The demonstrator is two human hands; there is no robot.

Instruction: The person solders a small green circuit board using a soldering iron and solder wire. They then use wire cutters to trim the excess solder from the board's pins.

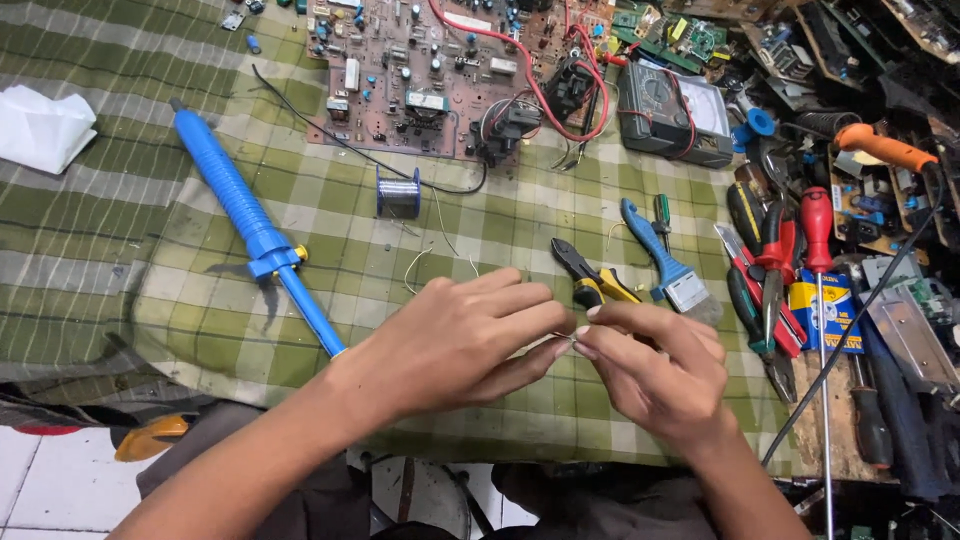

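My left hand (455,345) and my right hand (655,365) meet over the green checked cloth (200,300), fingertips pinched together on a thin piece of wire (566,337) between them. Just behind my right hand lie yellow-handled cutters (588,275). A small spool of solder (398,192) stands farther back, with loose wire strands (440,250) trailing toward my hands. A brown circuit board (440,70) with red leads lies at the back of the cloth.
A blue desoldering pump (255,235) lies diagonally on the left. A blue-handled brush (665,265), pliers and red screwdrivers (815,240), a multimeter (675,110) and an orange-handled soldering iron (885,148) crowd the right. White cloth (40,128) sits far left.
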